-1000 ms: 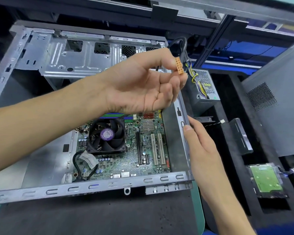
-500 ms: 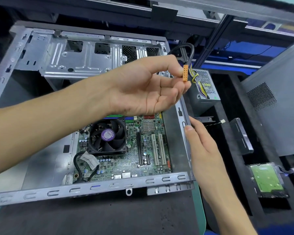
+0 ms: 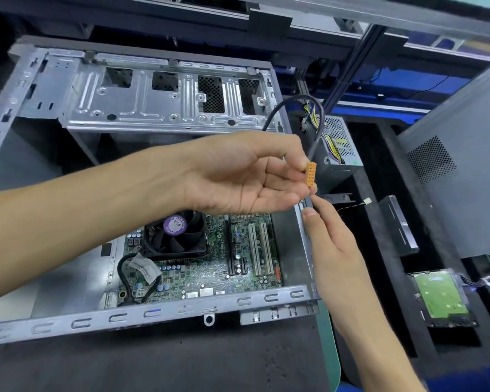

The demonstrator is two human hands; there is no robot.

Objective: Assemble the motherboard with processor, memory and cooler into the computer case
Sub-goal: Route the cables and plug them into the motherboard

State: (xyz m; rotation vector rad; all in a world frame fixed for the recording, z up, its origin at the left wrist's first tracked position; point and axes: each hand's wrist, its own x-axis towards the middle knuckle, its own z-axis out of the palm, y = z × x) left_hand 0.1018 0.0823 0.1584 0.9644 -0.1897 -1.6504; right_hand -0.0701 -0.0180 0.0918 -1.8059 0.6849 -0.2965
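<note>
I hold my left hand (image 3: 238,176) palm-up above the open computer case (image 3: 164,312), my fingers (image 3: 283,168) curled so that thumb and fingertips pinch a small orange connector (image 3: 311,174). The plug is a short rectangular block with two rows of square pin holes facing me, and a grey cable (image 3: 294,104) arcs up out of its top and loops back down toward the case's right wall. My right hand (image 3: 334,244) reaches in from below, its fingers bent over the case's right edge, thumb lying against the metal wall just beneath the connector; I cannot tell how tightly it grips. The case lies on its side on the dark bench (image 3: 159,363), bare grey steel with a perforated drive cage across the top. Inside it sits the green motherboard (image 3: 210,278), flat on the case floor, with a black cooler fan (image 3: 176,233) bearing a purple round label, two white expansion slots (image 3: 262,247) to its right, and a black looped wire with a white tag at its lower left. Beyond the case's right wall stands a power supply (image 3: 337,142) with yellow and black wires, and further right a hard drive (image 3: 441,298) lies circuit-side up in a foam tray.
</note>
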